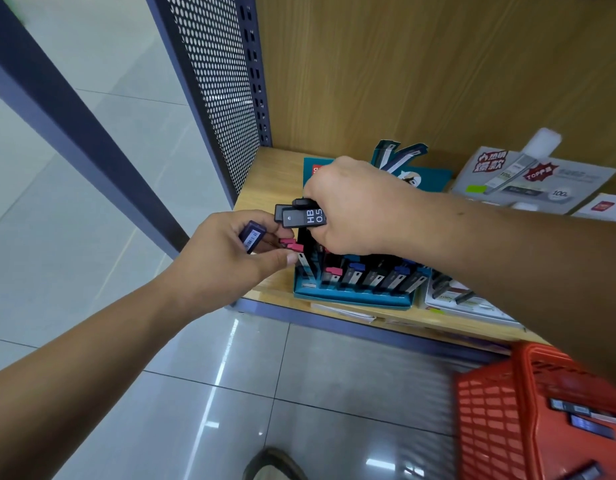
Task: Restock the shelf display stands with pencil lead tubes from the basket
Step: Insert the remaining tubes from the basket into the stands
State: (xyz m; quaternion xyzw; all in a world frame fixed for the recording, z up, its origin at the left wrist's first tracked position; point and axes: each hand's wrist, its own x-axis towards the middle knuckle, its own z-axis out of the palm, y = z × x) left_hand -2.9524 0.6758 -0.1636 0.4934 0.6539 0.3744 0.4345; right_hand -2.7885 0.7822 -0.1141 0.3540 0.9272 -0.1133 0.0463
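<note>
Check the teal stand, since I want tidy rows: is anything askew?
Yes. At the left end of the teal stand, two pink-capped tubes lean out sideways beside the left hand, while the front-row tubes sit slotted in line. Nothing looks spilled or damaged.

The right hand covers all but the printed ends of the flat black plastic lead tubes it grips, leaving their count uncertain, and screens the upper rows of the teal cardboard display stand. The translucent purple lead tube lies half buried in the left hand; its barcode is illegible. The red plastic mesh basket, blurred, is cropped at right and bottom edges; dark tubes inside are smeared.
</note>
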